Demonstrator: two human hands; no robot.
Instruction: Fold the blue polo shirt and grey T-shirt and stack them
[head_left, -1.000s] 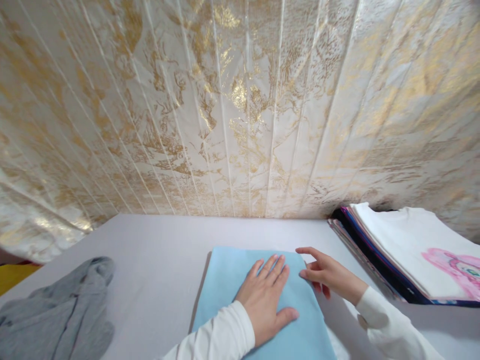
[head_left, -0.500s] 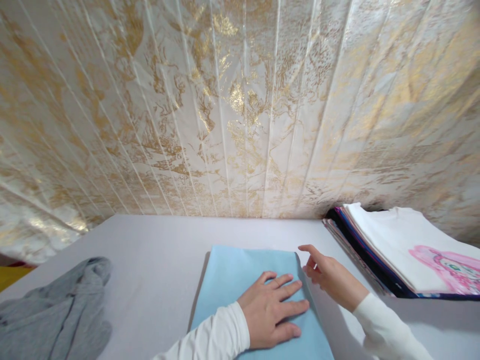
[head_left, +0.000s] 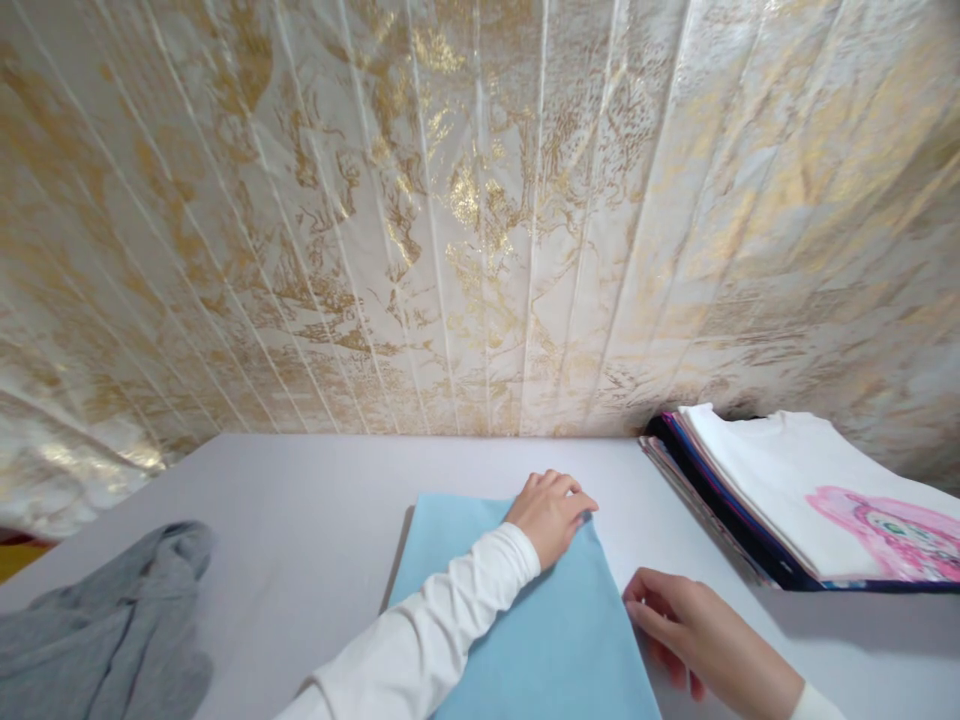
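Note:
A light-blue folded cloth [head_left: 555,640] lies flat on the table in front of me, and its kind of garment cannot be made out. My left hand [head_left: 551,515] reaches across it to its far right corner, with the fingers bent over the far edge and the thumb at the corner. Along the cloth's right edge, lower down, my right hand [head_left: 694,625] has thumb and forefinger pinched together on the edge. The other fingers of that hand curl below.
A stack of folded clothes, topped by a white T-shirt [head_left: 795,470] with a pink print, is at the right. Grey crumpled clothing [head_left: 112,630] lies at the left. Behind the white table [head_left: 300,500] hangs a gold-patterned sheet [head_left: 480,250].
My left hand has gone from lying flat on the cloth to its far right corner. My right hand has come down toward me along the right edge and closed there.

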